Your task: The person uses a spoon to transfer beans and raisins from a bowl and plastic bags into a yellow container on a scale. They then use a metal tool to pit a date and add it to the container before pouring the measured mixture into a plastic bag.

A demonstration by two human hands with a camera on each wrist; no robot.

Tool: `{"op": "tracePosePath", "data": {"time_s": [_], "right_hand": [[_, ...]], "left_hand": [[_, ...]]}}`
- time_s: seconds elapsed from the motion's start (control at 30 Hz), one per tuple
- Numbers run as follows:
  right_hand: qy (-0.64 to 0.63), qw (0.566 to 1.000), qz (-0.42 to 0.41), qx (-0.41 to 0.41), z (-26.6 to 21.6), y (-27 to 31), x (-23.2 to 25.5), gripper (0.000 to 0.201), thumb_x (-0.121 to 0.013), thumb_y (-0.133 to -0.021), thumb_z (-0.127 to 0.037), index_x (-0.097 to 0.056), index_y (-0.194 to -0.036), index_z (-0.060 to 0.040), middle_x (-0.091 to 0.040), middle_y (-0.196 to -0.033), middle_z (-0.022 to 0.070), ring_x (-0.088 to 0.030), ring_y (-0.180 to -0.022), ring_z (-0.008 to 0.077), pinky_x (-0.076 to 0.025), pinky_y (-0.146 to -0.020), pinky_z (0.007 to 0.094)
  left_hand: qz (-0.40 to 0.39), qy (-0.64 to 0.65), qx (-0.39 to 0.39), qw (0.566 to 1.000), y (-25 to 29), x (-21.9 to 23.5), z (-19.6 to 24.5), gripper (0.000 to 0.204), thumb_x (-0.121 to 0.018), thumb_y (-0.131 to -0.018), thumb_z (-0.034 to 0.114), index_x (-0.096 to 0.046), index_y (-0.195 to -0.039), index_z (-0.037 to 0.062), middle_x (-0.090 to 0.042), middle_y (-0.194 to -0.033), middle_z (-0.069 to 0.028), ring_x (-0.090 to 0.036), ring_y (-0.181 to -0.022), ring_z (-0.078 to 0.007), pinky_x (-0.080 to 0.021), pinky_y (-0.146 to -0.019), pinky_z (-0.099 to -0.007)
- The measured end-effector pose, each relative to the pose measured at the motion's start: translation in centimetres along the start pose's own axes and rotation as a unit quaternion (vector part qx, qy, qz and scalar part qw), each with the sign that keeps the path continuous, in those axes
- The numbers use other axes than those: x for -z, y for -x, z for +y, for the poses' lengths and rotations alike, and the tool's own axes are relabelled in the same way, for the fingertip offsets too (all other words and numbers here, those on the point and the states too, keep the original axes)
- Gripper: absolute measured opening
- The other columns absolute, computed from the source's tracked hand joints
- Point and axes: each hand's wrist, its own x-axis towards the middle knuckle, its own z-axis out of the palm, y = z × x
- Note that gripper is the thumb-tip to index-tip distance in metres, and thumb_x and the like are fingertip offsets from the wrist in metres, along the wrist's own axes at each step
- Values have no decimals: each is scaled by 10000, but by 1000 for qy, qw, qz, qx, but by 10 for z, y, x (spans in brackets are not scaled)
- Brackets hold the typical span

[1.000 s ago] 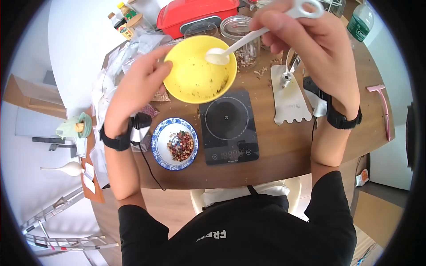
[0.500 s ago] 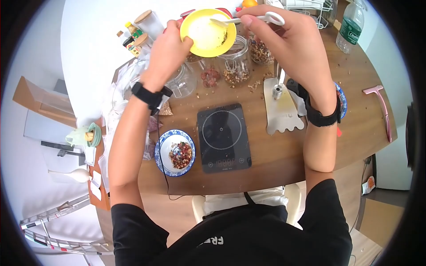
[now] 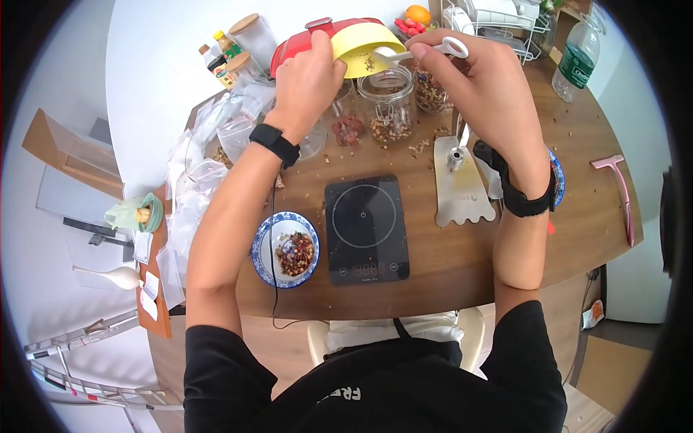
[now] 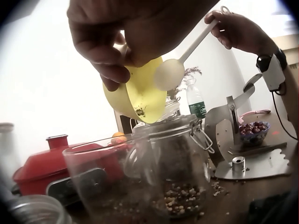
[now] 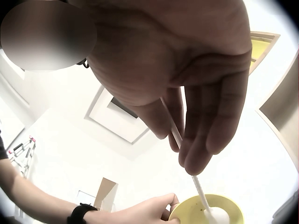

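Note:
My left hand (image 3: pixel 309 85) grips the rim of a yellow bowl (image 3: pixel 352 45), tilted over an open clip-top glass jar (image 3: pixel 388 119). Dark bits cling near the bowl's lower lip in the left wrist view, and mixed beans or grains lie at the bottom of the jar (image 4: pixel 180 158). In my right hand (image 3: pixel 494 83) is a white spoon (image 4: pixel 195 45), pinched by its handle. The spoon's head (image 4: pixel 169 74) sits at the bowl's mouth. The right wrist view also shows the spoon reaching into the bowl (image 5: pixel 190 210).
Behind stands a red cooker (image 4: pixel 46 163). A glass container of reddish pieces (image 3: pixel 348 128) and another filled jar (image 3: pixel 433 94) flank the clip-top jar. Nearer are a black induction hob (image 3: pixel 366 227), a blue-and-white bowl of beans (image 3: pixel 271 270) and a metal press stand (image 3: pixel 462 195).
Both hands have moved away from my body with the bowl and spoon. The bowl has gone from facing up to tipped toward the right, over the clip-top jar.

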Motion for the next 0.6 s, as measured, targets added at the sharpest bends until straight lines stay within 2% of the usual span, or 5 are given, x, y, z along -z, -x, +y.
{"op": "tracePosePath", "data": {"time_s": [0.07, 0.2, 0.4, 0.5, 0.6], "right_hand": [[-24, 999, 22, -1, -1, 0, -2, 254, -677, -930, -283, -752, -1029, -61, -598, -613, 156, -589, -561, 326, -445, -550, 403], [-41, 999, 26, -5, 4, -1, -3, 248, -674, -934, -281, -749, -1013, -58, -592, -609, 156, -589, -560, 329, -443, -546, 399], [-4, 999, 38, -12, 8, 0, 2, 237, -683, -929, -279, -733, -960, -49, -591, -608, 146, -569, -549, 311, -451, -551, 387], [77, 997, -24, -3, -5, 0, 15, 205, -667, -973, -211, -700, -974, -9, -635, -719, 2, -583, -662, 65, -468, -608, 239], [-43, 999, -12, -1, -18, -2, 23, 272, -619, -948, -225, -624, -775, -16, -595, -670, 198, -581, -619, 398, -446, -568, 443]], "left_hand": [[0, 6, -22, 1000, 3, -1, 1, 249, -624, -858, 145, -488, -991, -16, -647, -633, -208, -653, -584, -415, -527, -538, -511], [21, 4, -55, 998, 6, 5, 8, 234, -644, -853, 165, -493, -942, 10, -651, -634, -177, -652, -572, -386, -519, -518, -490], [19, -4, -70, 997, 15, 6, 13, 235, -663, -846, 188, -490, -903, 40, -651, -634, -159, -653, -573, -378, -515, -512, -476], [5, -5, -61, 998, 16, 6, 14, 236, -665, -844, 196, -492, -899, 45, -650, -632, -157, -653, -577, -380, -514, -514, -478], [-10, -6, -45, 999, 17, 12, 19, 228, -655, -849, 199, -493, -892, 44, -647, -628, -163, -654, -578, -379, -516, -521, -484]]}}
